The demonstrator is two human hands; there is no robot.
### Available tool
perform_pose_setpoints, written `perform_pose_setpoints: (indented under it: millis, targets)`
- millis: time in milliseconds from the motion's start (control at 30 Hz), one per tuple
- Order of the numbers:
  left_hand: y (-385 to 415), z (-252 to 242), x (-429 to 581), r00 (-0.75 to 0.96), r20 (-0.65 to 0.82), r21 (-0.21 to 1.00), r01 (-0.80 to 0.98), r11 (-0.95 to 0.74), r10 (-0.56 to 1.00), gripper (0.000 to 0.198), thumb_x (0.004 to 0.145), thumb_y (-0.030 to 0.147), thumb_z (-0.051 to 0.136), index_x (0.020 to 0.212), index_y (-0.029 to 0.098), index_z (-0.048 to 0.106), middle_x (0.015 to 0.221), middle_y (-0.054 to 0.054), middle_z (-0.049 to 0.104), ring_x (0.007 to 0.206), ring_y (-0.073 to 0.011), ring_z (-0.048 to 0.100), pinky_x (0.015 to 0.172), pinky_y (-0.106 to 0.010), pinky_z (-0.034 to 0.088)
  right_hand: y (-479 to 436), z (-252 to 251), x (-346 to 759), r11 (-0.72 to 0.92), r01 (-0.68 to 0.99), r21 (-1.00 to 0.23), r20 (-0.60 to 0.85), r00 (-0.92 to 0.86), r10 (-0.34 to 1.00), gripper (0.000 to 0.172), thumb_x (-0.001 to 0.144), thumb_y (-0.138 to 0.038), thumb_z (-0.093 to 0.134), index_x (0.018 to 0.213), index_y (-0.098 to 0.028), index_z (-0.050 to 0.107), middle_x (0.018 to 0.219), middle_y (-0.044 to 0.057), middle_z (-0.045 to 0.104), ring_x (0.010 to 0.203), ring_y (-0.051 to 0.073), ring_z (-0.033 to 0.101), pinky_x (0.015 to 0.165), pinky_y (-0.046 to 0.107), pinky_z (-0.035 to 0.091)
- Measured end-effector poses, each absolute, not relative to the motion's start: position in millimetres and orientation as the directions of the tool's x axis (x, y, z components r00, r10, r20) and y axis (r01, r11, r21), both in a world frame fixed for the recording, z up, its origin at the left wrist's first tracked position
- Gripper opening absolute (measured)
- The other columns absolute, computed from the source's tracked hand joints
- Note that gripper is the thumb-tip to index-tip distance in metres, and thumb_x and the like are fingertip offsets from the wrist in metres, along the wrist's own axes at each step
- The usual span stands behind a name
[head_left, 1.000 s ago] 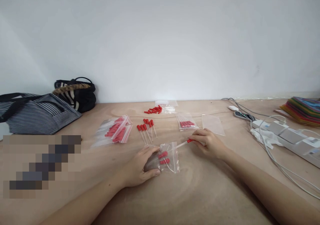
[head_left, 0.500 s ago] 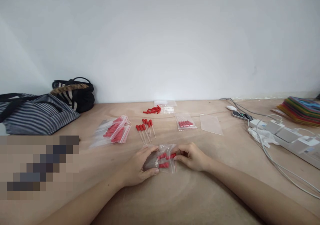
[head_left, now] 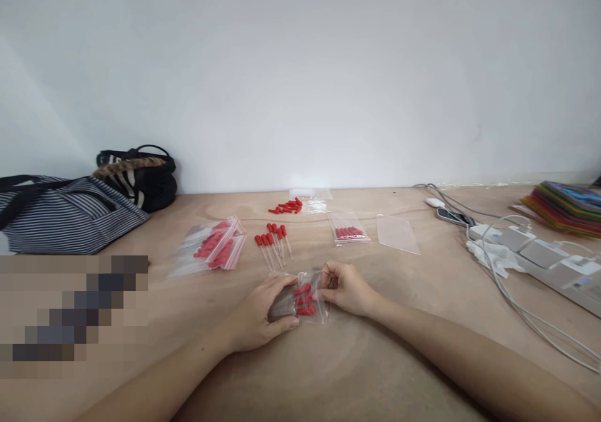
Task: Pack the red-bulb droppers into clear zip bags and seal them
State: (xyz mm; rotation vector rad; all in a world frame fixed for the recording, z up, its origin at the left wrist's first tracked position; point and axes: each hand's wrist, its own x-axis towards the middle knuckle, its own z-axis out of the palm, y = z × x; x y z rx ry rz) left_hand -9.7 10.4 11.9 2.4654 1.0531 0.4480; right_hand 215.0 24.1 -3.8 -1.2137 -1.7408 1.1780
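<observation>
Left hand (head_left: 257, 312) cups clear plastic bag (head_left: 318, 310) (rounded red bulbs (head_left: 304, 299) inside).

Soft, fairly bright light spreads evenly over the wall (head_left: 305, 96) beyond the fingers (head_left: 284, 325). Small glints mark the clear bag (head_left: 321, 312) between them; soft shadow edges the right forearm (head_left: 469, 350). Coarse pixel blocks (head_left: 79, 317) blot out an area well left of the fingers; fine detail looks soft.

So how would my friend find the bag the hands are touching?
Find the wooden table by the white wall. Between the left hand and right hand lies a clear bag. It alone shows exactly three red bulbs inside.
</observation>
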Motion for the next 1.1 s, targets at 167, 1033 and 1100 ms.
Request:
perform_pose_setpoints:
  millis: [167, 1033, 1100]
  targets:
    - [10.6, 13.3, -10.2, 0.667, 0.124, 0.483, 0.606, -0.632, 0.735, 0.056, 0.077, 0.039, 0.054, 0.126, 0.023, 0.032, 0.127, -0.008, 0.043, 0.114, -0.0262, 0.041, 0.095, -0.041, 0.035, 57.5, 11.5, 229.5, 0.103, 0.271, -0.957, -0.025, -0.433, 0.901, 0.021, 0.058, -0.028, 0.067, 0.067, -0.015, 0.052, 0.051, -0.006, 0.049, 0.044, 0.006, 0.042, 0.043, 0.018, 0.032]
    - [6.8, 23.1, -9.4, 0.677, 0.074, 0.483, 0.618, -0.620, 0.732, 0.053, 0.078, 0.035, 0.053, 0.126, 0.022, 0.033, 0.128, -0.008, 0.044, 0.116, -0.0267, 0.039, 0.097, -0.044, 0.033, 112.3, 29.3, 184.5, 0.058, 0.792, -0.608, -0.086, -0.137, 0.987, 0.004, 0.061, -0.016, 0.063, 0.061, -0.016, 0.059, 0.059, 0.004, 0.060, 0.061, 0.018, 0.058, 0.049, 0.023, 0.038]
    - [6.4, 24.6, -8.7, 0.674, 0.067, 0.485, 0.622, -0.615, 0.735, 0.053, 0.078, 0.035, 0.053, 0.125, 0.021, 0.034, 0.128, -0.009, 0.043, 0.116, -0.0266, 0.039, 0.096, -0.043, 0.033, 99.9, 27.5, 201.0, 0.049, 0.788, -0.614, -0.086, -0.128, 0.988, 0.007, 0.061, -0.017, 0.063, 0.067, -0.016, 0.059, 0.061, 0.003, 0.060, 0.060, 0.016, 0.057, 0.048, 0.022, 0.037]
